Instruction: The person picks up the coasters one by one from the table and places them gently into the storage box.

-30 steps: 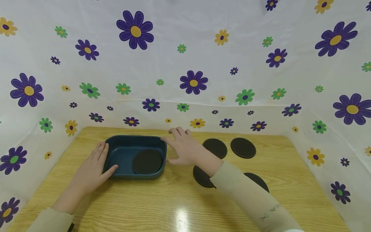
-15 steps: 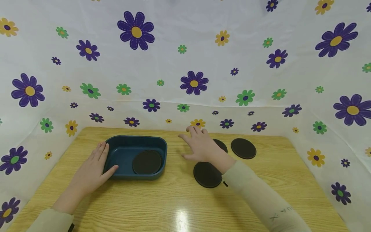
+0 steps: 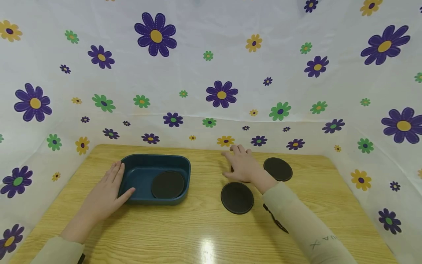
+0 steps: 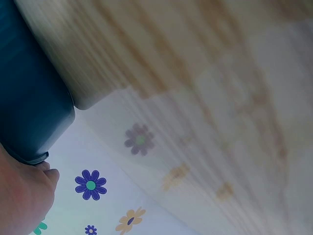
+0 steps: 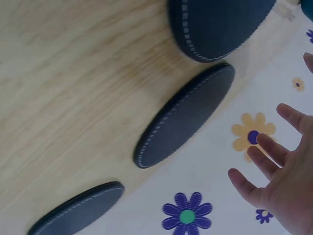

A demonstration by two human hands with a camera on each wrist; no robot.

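Along the left side of a dark blue tray (image 3: 155, 201) rest the straight fingers of my left hand (image 3: 102, 200), its thumb reaching over the near left corner. Inside that tray, toward its right end, lies a round black coaster (image 3: 168, 184). My right hand (image 3: 243, 165) holds nothing and hovers with spread fingers over a coaster at the back, which it mostly hides in the head view. The right wrist view shows this hand apart from several black coasters with stitched edges, one being the middle coaster (image 5: 186, 115).
Another coaster (image 3: 237, 198) lies just in front of my right hand, and a further coaster (image 3: 278, 169) at the back right. My right sleeve (image 3: 290, 209) covers most of one more. A flower-printed cloth (image 3: 191, 69) encloses the wooden table (image 3: 165, 234).
My right hand has moved right, from the tray's right rim to above the back coaster. The left hand and the tray have stayed in place.
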